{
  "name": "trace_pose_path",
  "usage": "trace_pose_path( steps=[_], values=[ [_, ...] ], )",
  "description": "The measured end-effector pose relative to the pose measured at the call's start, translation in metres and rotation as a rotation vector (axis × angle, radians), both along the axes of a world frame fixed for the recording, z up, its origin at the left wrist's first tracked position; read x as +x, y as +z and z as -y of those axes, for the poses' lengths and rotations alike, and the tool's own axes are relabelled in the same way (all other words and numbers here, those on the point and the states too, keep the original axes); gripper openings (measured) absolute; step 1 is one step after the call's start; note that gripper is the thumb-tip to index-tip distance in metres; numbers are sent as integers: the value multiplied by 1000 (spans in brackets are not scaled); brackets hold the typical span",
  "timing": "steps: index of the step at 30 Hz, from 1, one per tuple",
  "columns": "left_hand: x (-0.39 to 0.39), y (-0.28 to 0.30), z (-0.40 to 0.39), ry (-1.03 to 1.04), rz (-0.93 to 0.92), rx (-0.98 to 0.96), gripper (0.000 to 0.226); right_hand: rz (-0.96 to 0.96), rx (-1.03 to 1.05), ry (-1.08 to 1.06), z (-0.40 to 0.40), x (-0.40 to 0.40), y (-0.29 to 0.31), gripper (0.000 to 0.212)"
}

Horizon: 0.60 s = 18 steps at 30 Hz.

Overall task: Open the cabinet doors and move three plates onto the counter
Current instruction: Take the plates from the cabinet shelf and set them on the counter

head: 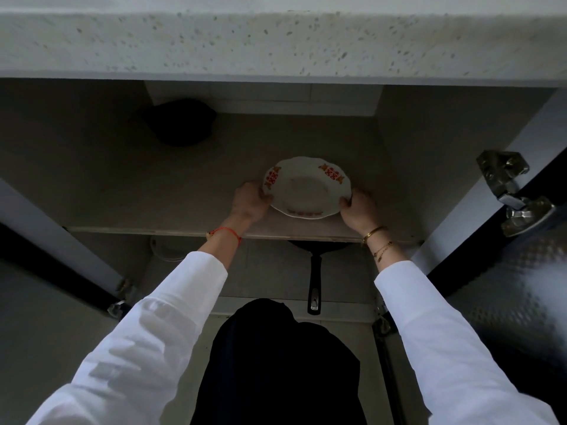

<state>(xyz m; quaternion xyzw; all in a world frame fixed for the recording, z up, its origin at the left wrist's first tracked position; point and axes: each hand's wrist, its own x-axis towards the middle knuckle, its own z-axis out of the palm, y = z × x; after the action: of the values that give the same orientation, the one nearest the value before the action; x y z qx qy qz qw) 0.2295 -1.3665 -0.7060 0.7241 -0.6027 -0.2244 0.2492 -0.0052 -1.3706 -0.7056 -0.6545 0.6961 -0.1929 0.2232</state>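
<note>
A white plate [306,188] with a scalloped rim and red-orange patterns is over the upper shelf [122,185] inside the open cabinet under the counter. My left hand [250,200] grips its left rim, thumb on top. At the opposite rim, my right hand [357,210] holds it the same way. Whether the plate rests on the shelf or is lifted off it, I cannot tell. Both cabinet doors stand open, the left door [55,250] and the right door [521,271] swung out to the sides. The speckled counter [276,35] runs across the top of the view.
A dark rounded object [181,121] sits at the back left of the shelf. Below the shelf a black frying pan [314,277] lies with its handle towards me, and a white dish [167,250] peeks out at the left. Metal hinges [509,191] stick out from the right door.
</note>
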Motion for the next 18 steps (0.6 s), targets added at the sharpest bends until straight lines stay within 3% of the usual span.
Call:
trace_pose_path(
  steps=[11, 18],
  values=[
    [8, -10, -82, 27, -114, -97, 21, 212, -107, 12, -74, 2, -17, 22],
    [17, -4, -136, 10, -129, -207, 19, 218, -198, 33, -125, 7, -20, 21]
  ],
)
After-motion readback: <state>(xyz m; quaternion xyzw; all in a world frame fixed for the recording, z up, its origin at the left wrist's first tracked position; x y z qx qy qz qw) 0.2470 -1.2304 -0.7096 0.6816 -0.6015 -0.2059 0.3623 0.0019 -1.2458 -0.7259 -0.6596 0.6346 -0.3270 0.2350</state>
